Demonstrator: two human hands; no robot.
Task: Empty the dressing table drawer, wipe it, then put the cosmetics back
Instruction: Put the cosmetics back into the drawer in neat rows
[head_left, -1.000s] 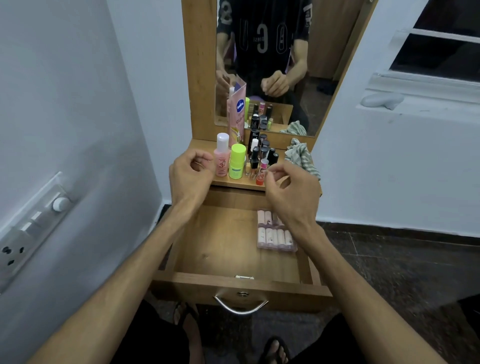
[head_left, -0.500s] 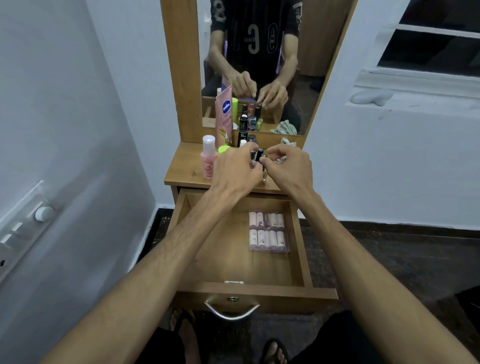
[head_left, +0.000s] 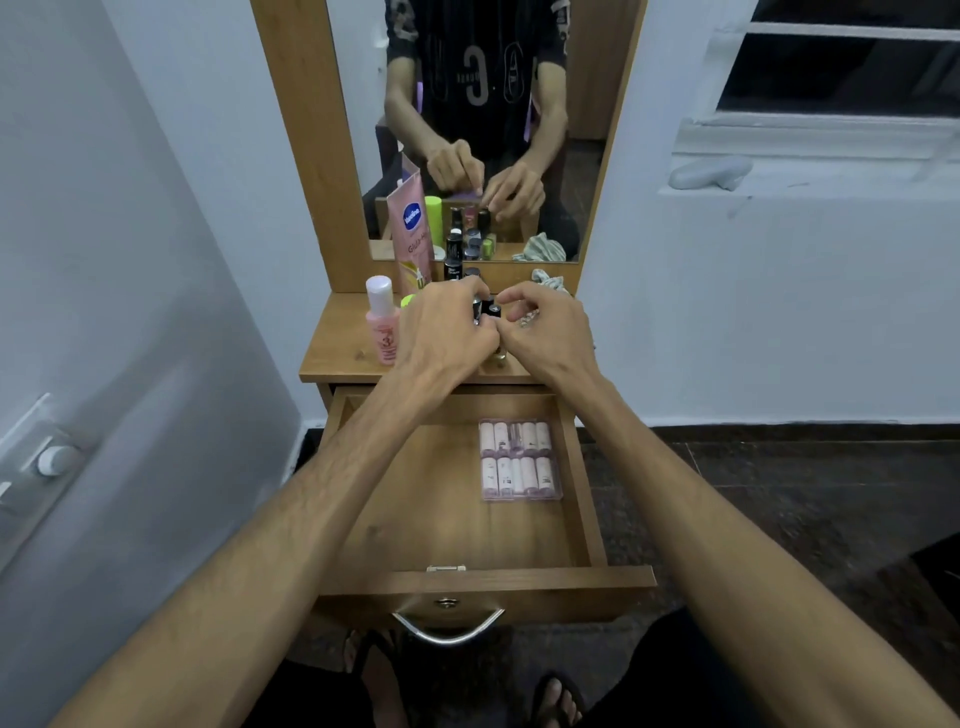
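Hands (head_left: 498, 332) curled on small bottles (head_left: 491, 306) | wooden drawer (head_left: 441, 499) open

A home bedroom corner: a small wooden dressing table (head_left: 337, 358) with a mirror (head_left: 483, 130), cosmetics bottles (head_left: 383, 322), white walls, a window ledge (head_left: 810, 176).

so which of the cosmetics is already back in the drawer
Only the clear case of pale pink tubes, lying flat at the right side of the open drawer. The pink bottle, tube and small dark bottles all stand on the tabletop.
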